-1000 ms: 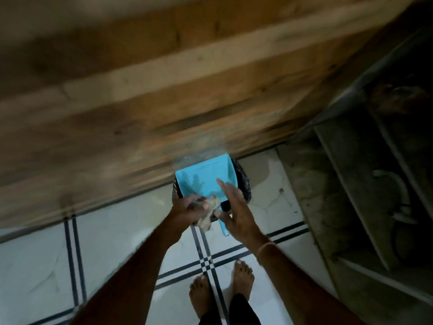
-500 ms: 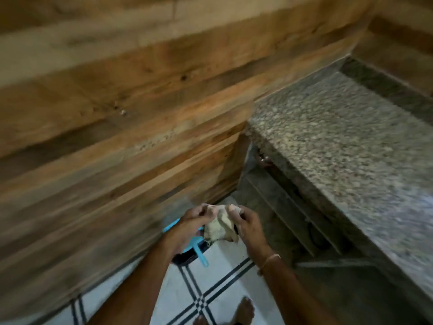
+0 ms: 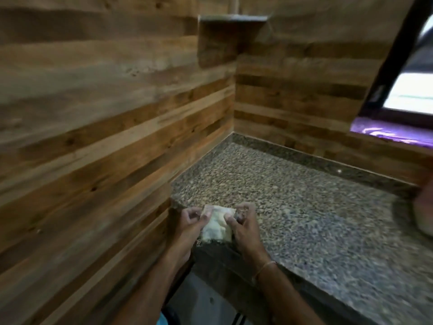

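Where the speckled grey-brown granite countertop (image 3: 316,219) ends at its near left corner, just below centre toward 6 o'clock: a small pale cream cloth rag with a frayed lower edge (image 3: 216,228), stretched flat between two hands and hanging over the counter's front edge. Cannot tell whether touching the stone.

Pinched at its upper corner on the 9 o'clock side by the left hand (image 3: 191,222), thumb on the front of the fabric, fingers curled in. Pinched at the opposite upper corner, toward 3 o'clock, by the right hand (image 3: 243,228), thumb tip pressed on the cloth, other fingers bent behind it. Both forearms rising from 6 o'clock, converging at the rag; thin pale band (image 3: 264,268) around the right wrist.

At 12 o'clock, a boxed recess under a grey stone ledge (image 3: 232,18) in the horizontal brown wooden plank wall (image 3: 93,113). At 3 o'clock, at the frame's edge, a rounded pinkish shape (image 3: 424,212) on the counter, too blurred to tell whether a vessel.
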Demonstrator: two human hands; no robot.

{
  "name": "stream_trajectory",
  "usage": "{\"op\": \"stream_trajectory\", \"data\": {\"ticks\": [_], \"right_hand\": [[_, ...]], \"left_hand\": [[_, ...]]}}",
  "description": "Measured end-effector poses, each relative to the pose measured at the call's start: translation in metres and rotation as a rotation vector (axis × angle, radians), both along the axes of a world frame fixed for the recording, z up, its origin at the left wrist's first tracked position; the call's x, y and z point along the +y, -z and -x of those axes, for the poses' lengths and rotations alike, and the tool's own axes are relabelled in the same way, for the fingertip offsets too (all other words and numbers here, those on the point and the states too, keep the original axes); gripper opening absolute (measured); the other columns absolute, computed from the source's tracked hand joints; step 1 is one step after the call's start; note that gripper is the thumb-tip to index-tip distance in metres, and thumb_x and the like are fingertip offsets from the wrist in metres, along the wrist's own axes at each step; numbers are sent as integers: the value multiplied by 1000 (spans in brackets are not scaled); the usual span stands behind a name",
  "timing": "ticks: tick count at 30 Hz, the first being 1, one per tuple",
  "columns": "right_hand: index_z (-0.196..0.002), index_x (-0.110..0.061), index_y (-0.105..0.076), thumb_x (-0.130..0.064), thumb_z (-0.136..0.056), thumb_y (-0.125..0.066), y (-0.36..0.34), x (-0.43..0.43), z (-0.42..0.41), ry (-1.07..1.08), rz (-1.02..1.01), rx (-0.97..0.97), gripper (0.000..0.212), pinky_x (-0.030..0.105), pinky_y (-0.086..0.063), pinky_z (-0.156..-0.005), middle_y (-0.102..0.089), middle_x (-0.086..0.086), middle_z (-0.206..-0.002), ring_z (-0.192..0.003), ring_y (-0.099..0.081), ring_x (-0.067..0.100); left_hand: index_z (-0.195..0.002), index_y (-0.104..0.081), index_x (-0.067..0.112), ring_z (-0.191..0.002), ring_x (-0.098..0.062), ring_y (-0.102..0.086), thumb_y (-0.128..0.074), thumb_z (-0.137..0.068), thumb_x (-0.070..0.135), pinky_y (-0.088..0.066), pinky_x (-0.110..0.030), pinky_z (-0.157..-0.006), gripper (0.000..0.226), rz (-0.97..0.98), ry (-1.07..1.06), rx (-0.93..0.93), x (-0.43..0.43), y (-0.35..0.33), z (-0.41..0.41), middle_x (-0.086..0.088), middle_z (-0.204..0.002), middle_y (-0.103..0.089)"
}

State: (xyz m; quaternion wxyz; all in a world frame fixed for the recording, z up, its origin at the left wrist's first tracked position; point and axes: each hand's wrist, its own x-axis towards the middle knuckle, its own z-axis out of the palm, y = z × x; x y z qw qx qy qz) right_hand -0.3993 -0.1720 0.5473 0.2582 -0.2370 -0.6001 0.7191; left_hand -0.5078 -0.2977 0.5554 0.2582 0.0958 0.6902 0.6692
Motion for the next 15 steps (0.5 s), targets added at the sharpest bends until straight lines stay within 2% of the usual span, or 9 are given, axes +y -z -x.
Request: {"op": "stream_trajectory", "data": {"ticks": [2,3,5,7,8,10,12,13,15], "right_hand": [[-114,-21,-45,-5,-100,-61,-2,17,-9,20,-100,22,27,45,-59,-58,-59,22,-87,-71,-65,22],[-112,-18,-48,-5,-100,-62,-2,26,-13,18,-154,20,22,39,-55,-58,-57,15,-87,-71,-61,18],[-104,-15,-58,-7,-96,-65,4,38,-16,-13,-209,-29,14,41,-53,-67,-61,8,-97,-82,-59,18],[-98,-12,-69,-4,-92,-69,14,51,-18,-41,-200,-79,10,37,-53,-71,-66,0,-95,-86,-60,15],[-97,-10,-73,-2,-92,-69,20,57,-19,-28,-179,-107,10,32,-52,-67,-67,-3,-87,-81,-60,12],[-99,0,-74,4,-93,-67,33,71,-18,34,-144,-172,10,24,-51,-57,-68,-2,-75,-65,-61,8],[-104,0,-74,4,-92,-69,42,83,-14,85,-131,-220,14,26,-60,-59,-74,1,-83,-67,-70,9],[-106,-5,-76,1,-91,-71,48,90,-9,103,-130,-242,17,33,-65,-67,-77,5,-93,-76,-75,14],[-112,-16,-76,-5,-89,-75,63,103,3,121,-143,-279,25,45,-66,-78,-76,6,-110,-93,-77,20]], "left_hand": [[-119,-47,27,-118,-30,-65,-71,-95,11,-59,-45,-91,38,-14,58,44,14,3,-1,-18,-130,-61],[-117,-45,30,-119,-32,-64,-67,-96,4,-59,-48,-94,40,-15,90,71,23,6,0,-20,-132,-59],[-115,-47,28,-112,-34,-68,-61,-97,-2,-62,-44,-83,38,-4,163,123,37,10,-2,-21,-128,-62],[-112,-54,19,-96,-24,-74,-58,-100,-2,-61,-32,-69,24,35,216,146,53,10,-7,-18,-116,-68],[-109,-59,14,-90,-18,-75,-56,-100,-1,-60,-28,-66,18,54,224,153,62,12,-8,-15,-109,-71],[-106,-68,12,-91,-20,-76,-56,-100,-2,-60,-26,-67,19,93,248,150,84,21,-3,-12,-105,-75],[-111,-72,16,-95,-11,-73,-56,-99,-4,-58,-20,-68,28,132,293,136,101,33,6,-2,-113,-74],[-117,-72,16,-99,-3,-70,-56,-97,-6,-58,-17,-70,34,157,330,140,110,41,13,4,-120,-71],[-126,-70,16,-108,3,-64,-55,-94,-10,-57,-15,-77,44,203,395,155,127,57,29,10,-127,-67]]}}
